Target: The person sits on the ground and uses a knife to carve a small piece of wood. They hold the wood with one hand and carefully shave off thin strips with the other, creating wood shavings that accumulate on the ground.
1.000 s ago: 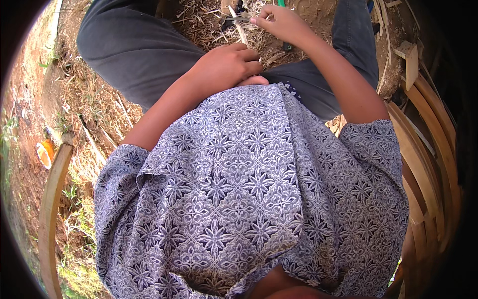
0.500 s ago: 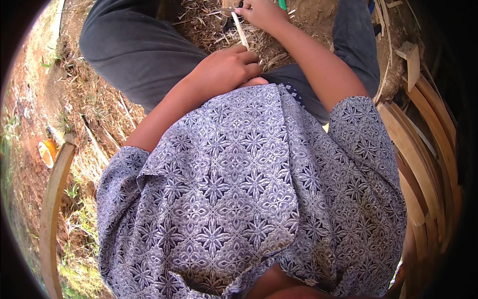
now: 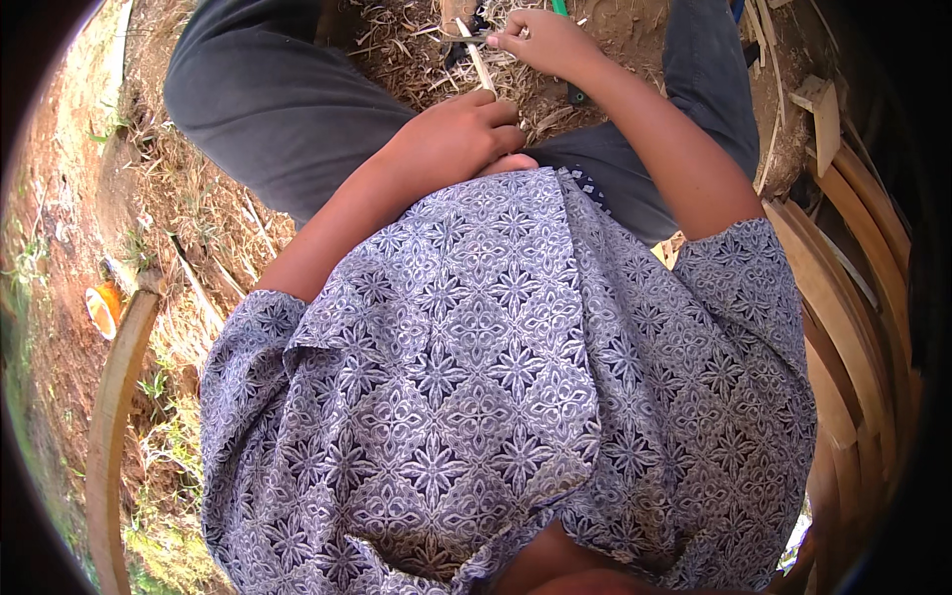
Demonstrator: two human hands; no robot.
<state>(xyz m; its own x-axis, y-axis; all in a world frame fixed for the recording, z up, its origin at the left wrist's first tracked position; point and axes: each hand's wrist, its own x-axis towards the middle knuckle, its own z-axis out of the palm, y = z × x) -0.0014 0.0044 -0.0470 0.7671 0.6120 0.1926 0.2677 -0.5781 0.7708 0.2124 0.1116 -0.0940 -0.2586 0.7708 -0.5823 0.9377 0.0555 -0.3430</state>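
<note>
My left hand (image 3: 458,131) is closed around the lower part of a pale wooden strip (image 3: 478,65), close to my waist. The strip points away from me, between my legs. My right hand (image 3: 543,42), farther out and to the right, grips a small knife (image 3: 462,40); its handle is hidden in the fingers. The thin dark blade lies across the strip near its far end. Part of another finger or thumb shows below the left hand, against the shirt; what it touches is hidden.
Pale shavings (image 3: 540,114) litter the ground between my legs. Curved-looking wooden boards (image 3: 838,337) are stacked close on my right. A wooden post (image 3: 111,426) and an orange object (image 3: 102,309) are at the left. A green item (image 3: 560,7) is at the far edge.
My right hand has drawn the knife nearer to me and slightly right, along the strip. My left hand keeps its hold in nearly the same place.
</note>
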